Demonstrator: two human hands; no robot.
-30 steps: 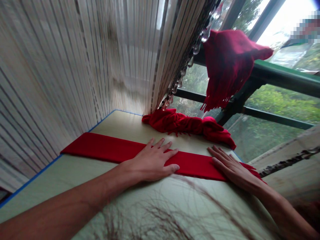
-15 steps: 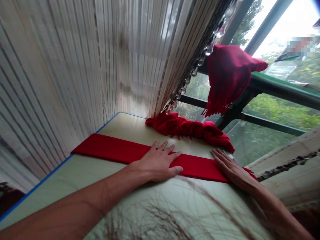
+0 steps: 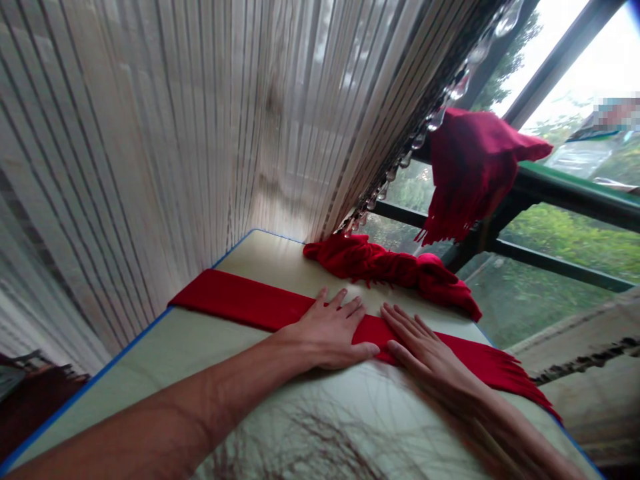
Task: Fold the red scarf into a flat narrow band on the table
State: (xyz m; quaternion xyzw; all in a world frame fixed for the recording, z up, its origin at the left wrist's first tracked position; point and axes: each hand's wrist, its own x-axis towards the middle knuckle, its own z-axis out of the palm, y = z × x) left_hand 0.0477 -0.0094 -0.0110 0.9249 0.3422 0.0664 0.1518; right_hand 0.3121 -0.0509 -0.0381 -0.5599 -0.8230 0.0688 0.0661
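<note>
A red scarf (image 3: 240, 301), folded into a long flat strip with a fringed right end, lies across the pale table (image 3: 135, 363). Flat on its middle is my left hand (image 3: 333, 333), fingers spread, the thumb stretched toward the right. My right hand (image 3: 420, 343) rests on the strip just beside it, fingers extended and lying close together. The two thumbs are near each other but apart. Behind the strip, a crumpled red cloth (image 3: 395, 267) with some fringe lies along the table's far right edge.
Another fringed red scarf (image 3: 473, 170) hangs over the green window rail (image 3: 575, 190). A striped curtain (image 3: 200, 133) with a beaded border falls along the far and left sides of the table. Strands of hair cross the lower view.
My right hand has slid left along the scarf, from near its fringed end to beside my left hand, uncovering the fringe. My left hand stays on the scarf. The view has shifted slightly.
</note>
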